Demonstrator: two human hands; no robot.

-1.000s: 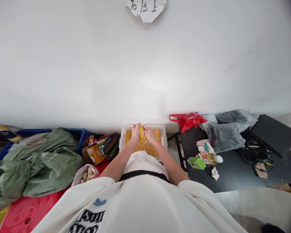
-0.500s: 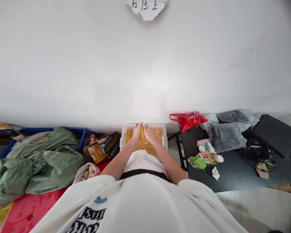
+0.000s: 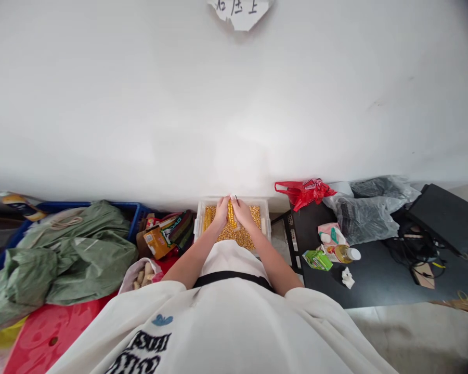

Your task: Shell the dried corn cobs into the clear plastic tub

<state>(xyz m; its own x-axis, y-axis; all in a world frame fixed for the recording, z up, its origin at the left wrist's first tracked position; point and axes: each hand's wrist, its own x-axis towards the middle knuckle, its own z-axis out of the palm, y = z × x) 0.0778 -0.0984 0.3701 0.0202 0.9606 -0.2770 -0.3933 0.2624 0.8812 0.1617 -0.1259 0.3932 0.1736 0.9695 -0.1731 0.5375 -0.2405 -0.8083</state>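
My left hand (image 3: 220, 211) is closed around a yellow corn cob (image 3: 231, 214), held upright over a clear plastic bin (image 3: 268, 224). From the other side, my right hand (image 3: 242, 213) presses close against the cob with its fingers curled. A thin dark pointed thing (image 3: 236, 198) sticks out above the right fingers; its lower part is hidden in the hand. Loose corn kernels (image 3: 239, 237) cover the bin's floor. More whole cobs (image 3: 207, 218) stand along the bin's left side, partly behind my left hand.
To the left are a blue crate (image 3: 139, 215) with green cloth (image 3: 89, 254), snack packets (image 3: 159, 239) and a red stool (image 3: 58, 332). A black table (image 3: 368, 285) on the right bears a red bag (image 3: 306, 193), a bottle (image 3: 347, 253) and cables. A white wall (image 3: 218, 114) rises ahead.
The view has shifted slightly. The dark pointed thing now shows above my right fingers, where a pale tip showed before. Both hands stay at the cob.
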